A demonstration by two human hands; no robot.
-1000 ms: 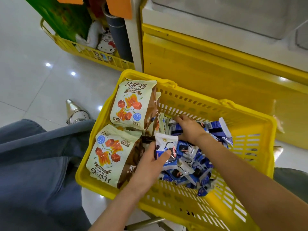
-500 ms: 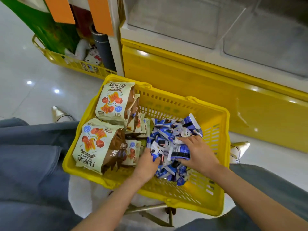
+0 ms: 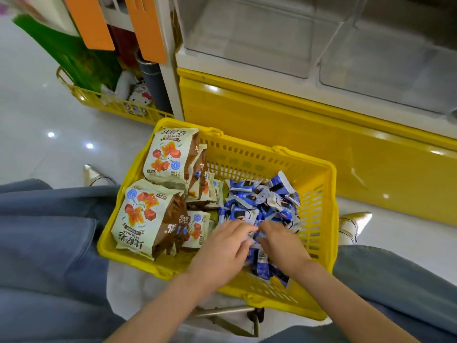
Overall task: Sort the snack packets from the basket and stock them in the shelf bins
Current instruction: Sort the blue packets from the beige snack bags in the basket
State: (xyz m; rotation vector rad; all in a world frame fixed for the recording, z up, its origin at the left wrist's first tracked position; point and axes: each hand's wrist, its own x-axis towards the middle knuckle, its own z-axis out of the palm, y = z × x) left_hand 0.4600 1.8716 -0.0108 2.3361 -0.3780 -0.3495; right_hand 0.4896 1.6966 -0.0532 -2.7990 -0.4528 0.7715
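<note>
A yellow plastic basket [image 3: 319, 201] sits on a stool in front of me. Its right half holds a heap of several small blue-and-white snack packets [image 3: 259, 201]. Two big cream-and-brown snack bags [image 3: 170, 157] [image 3: 146, 216] stand at its left, with smaller matching packets [image 3: 197, 229] between them and the heap. My left hand [image 3: 222, 251] and my right hand [image 3: 282, 246] lie side by side on the near part of the blue heap, fingers curled into the packets. What each hand grasps is hidden under the fingers.
Clear shelf bins [image 3: 247, 38] [image 3: 395, 60] sit above a yellow shelf base [image 3: 284, 125] just behind the basket. A second yellow basket [image 3: 103, 105] with toys and a green bag stands on the floor at the back left. My knees flank the stool.
Both hands have drawn together onto the near side of the blue packet heap. The view has tilted up, showing more of the shelf bins.
</note>
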